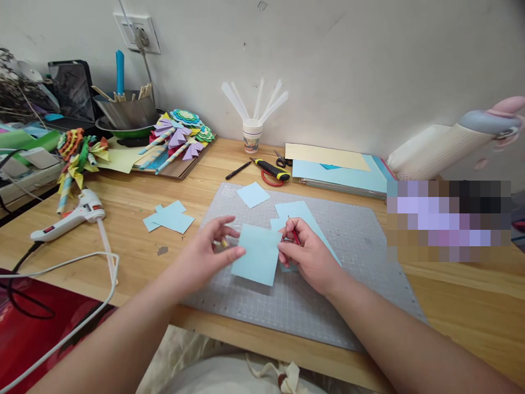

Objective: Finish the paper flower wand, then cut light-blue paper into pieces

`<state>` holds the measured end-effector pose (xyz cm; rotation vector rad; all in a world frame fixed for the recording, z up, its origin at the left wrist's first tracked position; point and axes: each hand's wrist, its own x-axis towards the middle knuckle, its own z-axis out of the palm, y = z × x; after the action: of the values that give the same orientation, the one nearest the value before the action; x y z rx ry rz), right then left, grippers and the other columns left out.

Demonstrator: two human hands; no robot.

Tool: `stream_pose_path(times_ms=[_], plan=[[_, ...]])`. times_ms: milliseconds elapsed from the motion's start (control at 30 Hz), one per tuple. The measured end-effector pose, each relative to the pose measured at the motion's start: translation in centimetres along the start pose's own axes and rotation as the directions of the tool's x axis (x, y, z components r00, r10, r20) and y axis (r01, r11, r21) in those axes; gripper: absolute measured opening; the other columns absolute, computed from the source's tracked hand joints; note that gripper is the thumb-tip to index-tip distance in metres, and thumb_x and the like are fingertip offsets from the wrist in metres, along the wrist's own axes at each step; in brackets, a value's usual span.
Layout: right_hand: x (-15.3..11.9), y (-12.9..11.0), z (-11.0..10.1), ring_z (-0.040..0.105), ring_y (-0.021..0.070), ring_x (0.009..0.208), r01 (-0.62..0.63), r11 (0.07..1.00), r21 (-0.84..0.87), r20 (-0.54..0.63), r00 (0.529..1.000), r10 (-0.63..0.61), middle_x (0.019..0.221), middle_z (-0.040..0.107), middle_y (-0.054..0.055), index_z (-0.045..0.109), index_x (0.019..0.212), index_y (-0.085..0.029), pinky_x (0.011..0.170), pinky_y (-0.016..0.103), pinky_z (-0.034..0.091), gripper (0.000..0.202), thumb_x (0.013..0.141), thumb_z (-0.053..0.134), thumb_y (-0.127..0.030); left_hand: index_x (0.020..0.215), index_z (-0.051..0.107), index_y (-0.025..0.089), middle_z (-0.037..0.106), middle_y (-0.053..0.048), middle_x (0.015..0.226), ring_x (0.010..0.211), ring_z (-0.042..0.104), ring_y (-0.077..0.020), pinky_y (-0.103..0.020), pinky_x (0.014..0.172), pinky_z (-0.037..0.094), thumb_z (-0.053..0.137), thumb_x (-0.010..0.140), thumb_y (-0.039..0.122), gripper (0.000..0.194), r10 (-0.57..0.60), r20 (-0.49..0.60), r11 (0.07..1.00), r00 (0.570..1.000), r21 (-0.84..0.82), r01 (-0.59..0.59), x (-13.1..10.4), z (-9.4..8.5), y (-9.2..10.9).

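A light blue paper square is raised over the grey cutting mat. My right hand pinches its right edge and also holds a small red object, perhaps a pen. At the square's left edge is my left hand, its fingers apart and the thumb by the paper; a small yellowish thing shows near its fingers. Behind my right hand lie more light blue pieces. Another blue square rests at the mat's back edge, and several small blue pieces lie on the wood to the left.
A white glue gun with cables is at the left. Toward the wall stand a paper cup with white strips, a black pen, yellow-black pliers, scissors and stacked paper. Paper flowers lie back left.
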<state>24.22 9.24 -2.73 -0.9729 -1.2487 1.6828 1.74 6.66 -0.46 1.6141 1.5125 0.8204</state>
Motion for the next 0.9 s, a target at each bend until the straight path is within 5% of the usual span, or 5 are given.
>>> stream_pose_path(times_ms=[267, 367, 500, 667, 900], plan=[[-0.2, -0.2, 0.2, 0.063, 0.0090, 0.066, 0.108, 0.990, 0.096, 0.013, 0.994, -0.110, 0.094, 0.050, -0.007, 0.035, 0.086, -0.025, 0.061, 0.027, 0.049, 0.027, 0.082, 0.061, -0.019, 0.078, 0.056, 0.021, 0.063, 0.000, 0.074, 0.069, 0.058, -0.0150, -0.030, 0.062, 0.047, 0.058, 0.081, 0.034, 0.013, -0.021, -0.119, 0.980, 0.993, -0.197, -0.003, -2.0, 1.8, 0.6], [-0.3, 0.0, 0.3, 0.065, 0.0120, 0.074, 0.129, 0.991, 0.029, -0.010, 0.992, -0.129, 0.093, 0.053, -0.005, 0.034, 0.087, -0.025, 0.064, 0.029, 0.051, 0.028, 0.083, 0.062, -0.024, 0.080, 0.057, 0.024, 0.065, 0.000, 0.082, 0.076, 0.061, -0.0166, -0.035, 0.072, 0.046, 0.060, 0.079, 0.020, 0.006, 0.411, -0.485, 0.910, 0.772, 0.268, -0.316, -3.1, 1.4, 0.1], [-0.9, -0.1, 1.0, 0.066, 0.0143, 0.073, 0.033, 0.994, 0.104, 0.048, 0.998, -0.038, 0.088, 0.057, -0.004, 0.033, 0.086, -0.025, 0.060, 0.029, 0.052, 0.026, 0.088, 0.057, -0.036, 0.085, 0.063, 0.032, 0.068, 0.002, 0.077, 0.073, 0.060, -0.0175, -0.036, 0.068, 0.039, 0.064, 0.073, 0.011, 0.024, 0.856, -0.201, 0.422, 0.476, 0.803, -0.421, -4.6, 0.6, -1.1], [-1.8, 0.1, 2.2, 0.063, 0.0121, 0.070, -0.031, 0.987, 0.157, 0.127, 0.992, 0.011, 0.082, 0.051, -0.006, 0.035, 0.082, -0.025, 0.059, 0.028, 0.053, 0.034, 0.080, 0.068, -0.032, 0.091, 0.065, 0.030, 0.072, 0.004, 0.081, 0.076, 0.062, -0.0153, -0.032, 0.066, 0.038, 0.053, 0.083, 0.010, 0.024, 0.874, 0.022, 0.282, 0.485, 0.790, -0.545, -5.7, 1.1, -1.5], [-1.9, 0.0, 2.1, 0.051, 0.0088, 0.062, -0.007, 0.989, 0.145, 0.091, 0.996, -0.006, 0.076, 0.045, -0.008, 0.036, 0.082, -0.026, 0.059, 0.025, 0.048, 0.029, 0.079, 0.064, -0.021, 0.097, 0.058, 0.030, 0.068, 0.000, 0.089, 0.083, 0.060, -0.0180, -0.038, 0.076, 0.041, 0.049, 0.082, 0.008, 0.027, 0.749, -0.167, 0.597, 0.641, 0.588, -0.545, -6.6, 2.9, -0.9]])
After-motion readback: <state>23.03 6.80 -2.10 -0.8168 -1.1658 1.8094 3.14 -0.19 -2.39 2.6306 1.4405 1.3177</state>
